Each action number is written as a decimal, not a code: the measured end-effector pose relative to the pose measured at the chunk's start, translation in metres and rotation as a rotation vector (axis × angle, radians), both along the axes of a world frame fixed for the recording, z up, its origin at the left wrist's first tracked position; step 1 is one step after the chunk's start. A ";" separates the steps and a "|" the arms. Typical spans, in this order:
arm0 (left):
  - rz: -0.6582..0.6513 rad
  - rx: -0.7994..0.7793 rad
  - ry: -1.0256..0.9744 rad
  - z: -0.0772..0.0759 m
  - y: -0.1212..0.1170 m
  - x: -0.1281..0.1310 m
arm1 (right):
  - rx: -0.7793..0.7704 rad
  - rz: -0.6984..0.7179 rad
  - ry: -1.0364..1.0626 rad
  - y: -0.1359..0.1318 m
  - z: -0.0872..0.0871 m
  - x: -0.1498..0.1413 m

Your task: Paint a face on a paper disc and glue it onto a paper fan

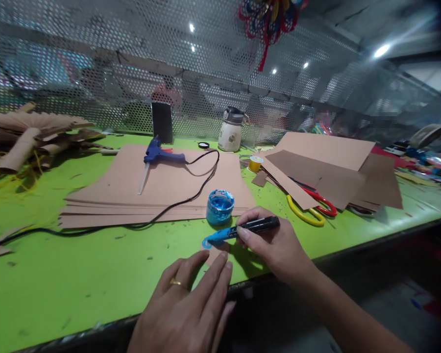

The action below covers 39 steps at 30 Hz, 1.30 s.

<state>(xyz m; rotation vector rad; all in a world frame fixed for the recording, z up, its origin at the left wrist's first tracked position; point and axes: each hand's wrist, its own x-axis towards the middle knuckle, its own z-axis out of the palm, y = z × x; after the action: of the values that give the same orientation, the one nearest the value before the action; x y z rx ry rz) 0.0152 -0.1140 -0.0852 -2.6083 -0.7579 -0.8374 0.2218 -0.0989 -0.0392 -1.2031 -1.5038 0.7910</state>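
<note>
Between the fingers of my right hand (270,245) is a black marker (255,227), its front end coated in blue paint. That end touches a small piece of brown card (215,254) near the table's front edge, where a blue mark shows. My left hand (191,299), with a ring on one finger, lies with its fingers stretched out and their tips on the card. Just beyond the card stands a small open jar of blue paint (219,210), its rim smeared with paint.
A blue glue gun (161,156) rests on stacked brown card sheets (106,196), its black cable (169,208) running left across the green table (77,274). Yellow-handled scissors (305,213), red-handled scissors (325,203), a yellow spool (255,164), more card (327,149) and a bottle (230,132) are farther off.
</note>
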 end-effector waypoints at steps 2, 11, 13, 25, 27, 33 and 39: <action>-0.008 0.002 0.008 0.001 0.000 0.000 | 0.015 0.004 -0.012 -0.001 0.001 0.000; -0.015 0.038 0.001 0.000 0.001 -0.001 | 0.026 0.026 -0.045 -0.002 0.004 -0.002; -0.017 0.042 0.017 -0.001 0.002 -0.001 | 0.012 0.023 -0.047 -0.002 0.002 -0.001; -0.007 0.027 -0.006 0.000 0.002 0.001 | -0.036 -0.008 0.050 -0.003 -0.002 0.001; -0.011 0.025 -0.023 0.002 0.003 0.002 | -0.040 -0.008 0.041 -0.004 -0.002 0.001; -0.014 0.041 -0.068 0.002 0.002 0.004 | -0.029 0.020 -0.010 -0.003 -0.003 0.001; -0.012 0.048 -0.062 -0.001 0.002 0.004 | -0.029 -0.014 -0.011 -0.002 -0.003 0.000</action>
<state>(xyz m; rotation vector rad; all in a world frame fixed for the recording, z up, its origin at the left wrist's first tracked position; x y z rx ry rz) 0.0192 -0.1125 -0.0860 -2.5580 -0.7298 -0.9318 0.2223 -0.1012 -0.0421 -1.2404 -1.4961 0.8003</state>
